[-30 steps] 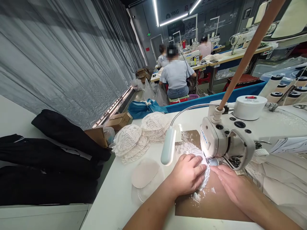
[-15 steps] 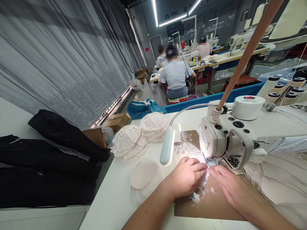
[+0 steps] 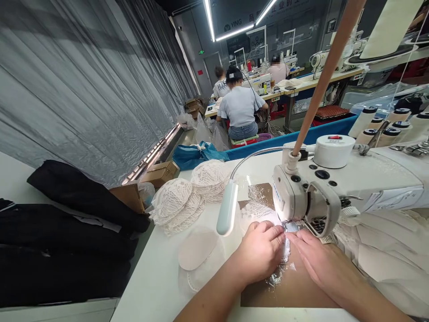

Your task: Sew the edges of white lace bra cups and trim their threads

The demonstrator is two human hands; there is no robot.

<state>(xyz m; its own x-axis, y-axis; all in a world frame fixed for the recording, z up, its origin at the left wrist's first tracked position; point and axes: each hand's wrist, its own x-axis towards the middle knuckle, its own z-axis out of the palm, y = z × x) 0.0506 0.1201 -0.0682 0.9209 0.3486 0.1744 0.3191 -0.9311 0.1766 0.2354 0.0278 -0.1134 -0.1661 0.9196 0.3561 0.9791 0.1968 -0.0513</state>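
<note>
Left hand [image 3: 259, 252] and right hand [image 3: 317, 261] press flat, fingers spread, on a white lace piece [image 3: 268, 219] at the sewing machine [image 3: 311, 197] needle; stacked lace cups [image 3: 187, 197] sit beyond on the table [image 3: 157, 286]

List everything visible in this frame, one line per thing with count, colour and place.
sewing machine: one, white, on the table right of centre
lace piece: one, white, under the needle, pressed by both hands
brown sheet: one, brown, flat on the table under the hands
gooseneck lamp: one, pale, bent over the table from the machine
lace cup stacks: two piles, white, far left of the table
oval pads: a few, off-white, left of the hands
thread cones: several, cream with dark tops, behind the machine
black garments: a pile, black, on the left surface
seated people: at least three, at the far benches
left hand: flat on the lace
right hand: flat beside the needle
</note>
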